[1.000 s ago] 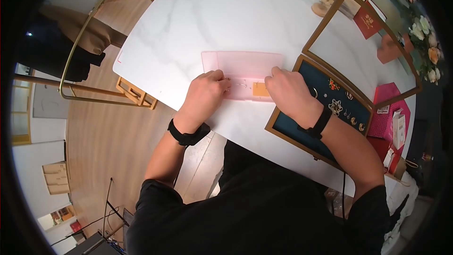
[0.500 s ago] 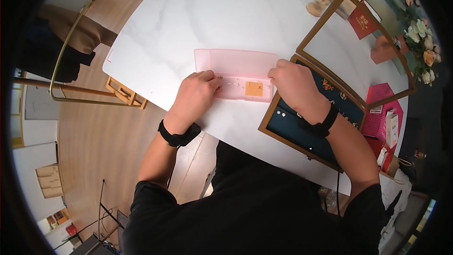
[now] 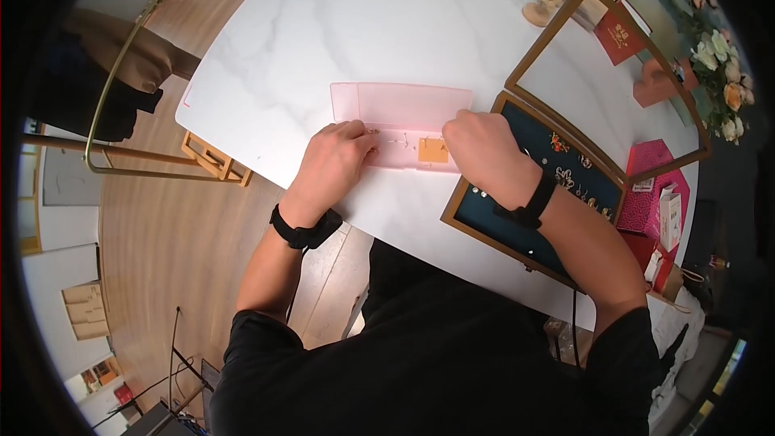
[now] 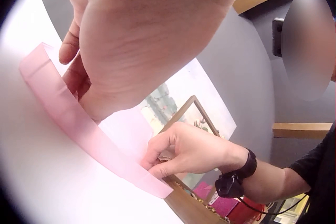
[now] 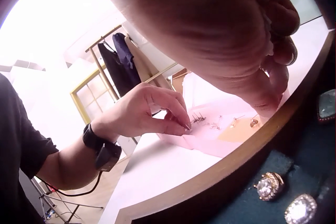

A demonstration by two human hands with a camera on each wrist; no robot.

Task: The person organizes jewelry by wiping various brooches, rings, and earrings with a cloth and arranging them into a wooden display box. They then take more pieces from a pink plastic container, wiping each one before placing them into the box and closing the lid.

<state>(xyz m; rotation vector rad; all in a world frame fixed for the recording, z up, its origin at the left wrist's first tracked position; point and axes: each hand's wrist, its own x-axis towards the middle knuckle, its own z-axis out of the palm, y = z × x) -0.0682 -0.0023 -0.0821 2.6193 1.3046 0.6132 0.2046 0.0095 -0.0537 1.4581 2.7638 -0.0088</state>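
Note:
A pink lidded box (image 3: 401,163) lies on the table with its lid (image 3: 404,105) raised. In it are a yellow card (image 3: 433,150) and several small earrings (image 5: 212,124). My left hand (image 3: 335,160) is at the box's left end, its thumb and fingertips pinching a small silvery piece of jewellery (image 5: 187,128). Over the right end, my right hand (image 3: 488,149) reaches down with curled fingers, thumb close to the fingertips; I cannot tell what they hold. Beside the box, partly under the right forearm, a wooden jewellery case (image 3: 517,246) has its framed lid raised and jewellery on dark blue lining.
To the right of the case lie a bright pink textured bag (image 3: 652,163) and a small white box (image 3: 671,218). A red card (image 3: 622,35), a glass dome (image 3: 542,6) and flowers (image 3: 726,64) stand at the back right. A clothes rack (image 3: 121,97) is beyond the table's left.
My right hand has moved slightly right, then back left over the box's right end. My left hand has stayed at the left end. The whole head view has shifted slightly.

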